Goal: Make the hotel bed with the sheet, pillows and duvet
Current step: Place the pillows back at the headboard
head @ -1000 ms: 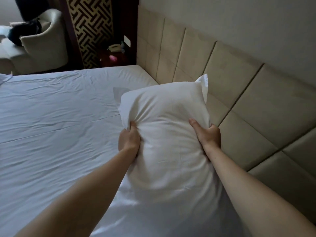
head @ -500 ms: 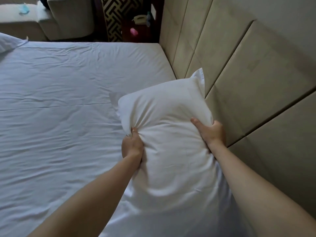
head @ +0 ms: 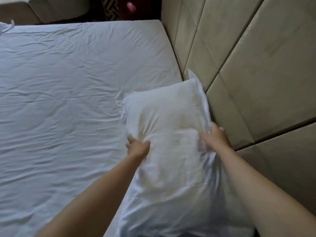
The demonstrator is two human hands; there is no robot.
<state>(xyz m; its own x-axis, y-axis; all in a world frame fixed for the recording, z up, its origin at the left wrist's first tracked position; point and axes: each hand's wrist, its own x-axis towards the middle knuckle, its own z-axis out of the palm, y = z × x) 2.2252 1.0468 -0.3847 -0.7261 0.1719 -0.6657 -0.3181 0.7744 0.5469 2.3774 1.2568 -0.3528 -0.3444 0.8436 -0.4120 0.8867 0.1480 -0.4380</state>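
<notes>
Pillow held at the head of a part-made hotel bed

Both bare hands grip one white pillow (head: pixel 167 134) on the right side of the bed, seen from above. The left hand (head: pixel 137 147) has its fingers curled into a bunch of the pillowcase at the pillow's left edge. The right hand (head: pixel 215 139) is blurred but looks wrapped round the right edge. The pillow runs lengthwise away from the person, with its right side just beside the padded beige headboard (head: pixel 256 82). Its far corner seems to touch the white sheet (head: pixel 68 100), which puckers there.

The sheet already covers the mattress, though creases cross it. This pillow is not yet let go, and no other pillow lies along the headboard. No duvet is spread on the bed. A scrap of white fabric (head: pixel 5 26) shows at the far left edge; what it is cannot be told. So the sheet step looks done, the pillow step is in hand, and the duvet is left.
</notes>
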